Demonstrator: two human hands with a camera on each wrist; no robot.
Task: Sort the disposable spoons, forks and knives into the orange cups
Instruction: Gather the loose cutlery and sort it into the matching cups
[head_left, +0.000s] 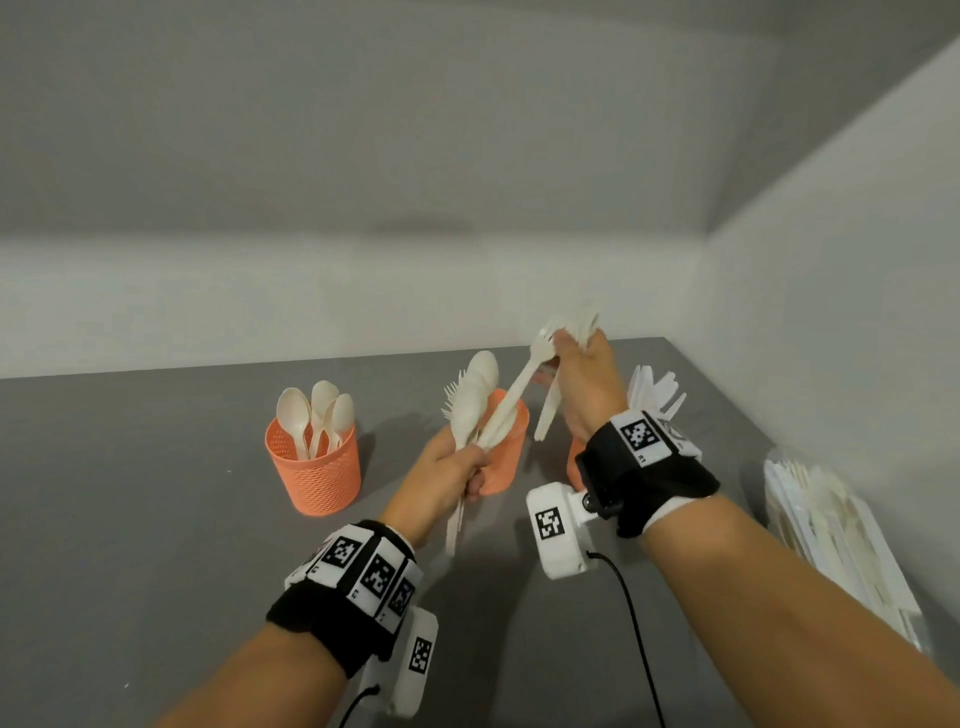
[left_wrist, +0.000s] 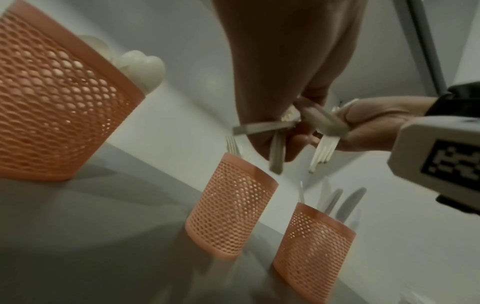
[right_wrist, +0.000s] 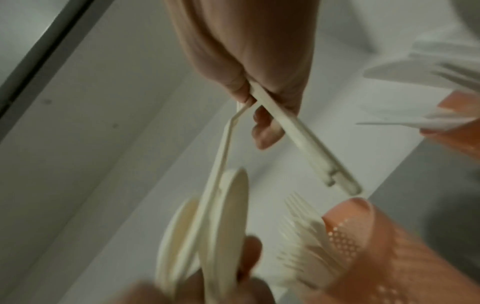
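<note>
Three orange mesh cups stand on the grey table, and we take the middle cup as our mark: left of it stands the spoon cup. In front of the middle cup our left hand clamps a bundle of spoons and forks. Just right, above it, our right hand pinches several forks, the knife cup beyond.

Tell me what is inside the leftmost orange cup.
The leftmost cup holds spoons, bowls up. Three or four show; the cup's wall hides their handle ends.
</note>
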